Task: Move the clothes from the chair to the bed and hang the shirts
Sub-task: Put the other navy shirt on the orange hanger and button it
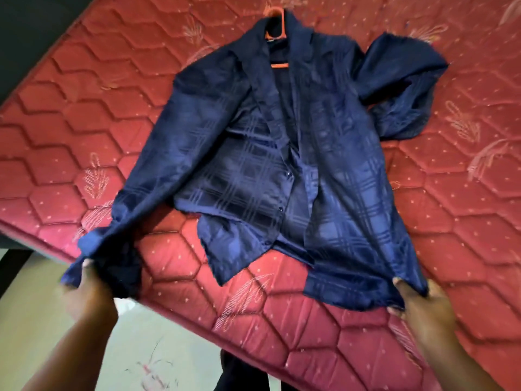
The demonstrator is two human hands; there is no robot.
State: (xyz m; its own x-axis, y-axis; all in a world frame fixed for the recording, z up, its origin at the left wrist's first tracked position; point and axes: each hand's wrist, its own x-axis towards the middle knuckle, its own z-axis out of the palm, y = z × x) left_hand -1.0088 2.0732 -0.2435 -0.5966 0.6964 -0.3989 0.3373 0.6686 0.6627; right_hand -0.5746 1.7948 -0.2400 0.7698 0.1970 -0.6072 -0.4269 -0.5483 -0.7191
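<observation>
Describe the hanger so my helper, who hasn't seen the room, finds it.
On the red mattress lies a navy shirt. At its collar, the hanger pokes out: its orange hook and a bar show against the dark cloth.

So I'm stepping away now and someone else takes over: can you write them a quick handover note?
Left hand grips the cuff of the navy shirt's sleeve; right hand pinches the hem corner.
The shirt lies open and unbuttoned on the red mattress, with the orange hanger already inside its collar.
Done: shirt on the bed, hanger in.
Left: straighten it, perhaps button it, then hang it up. No chair or other clothes are in view.
</observation>
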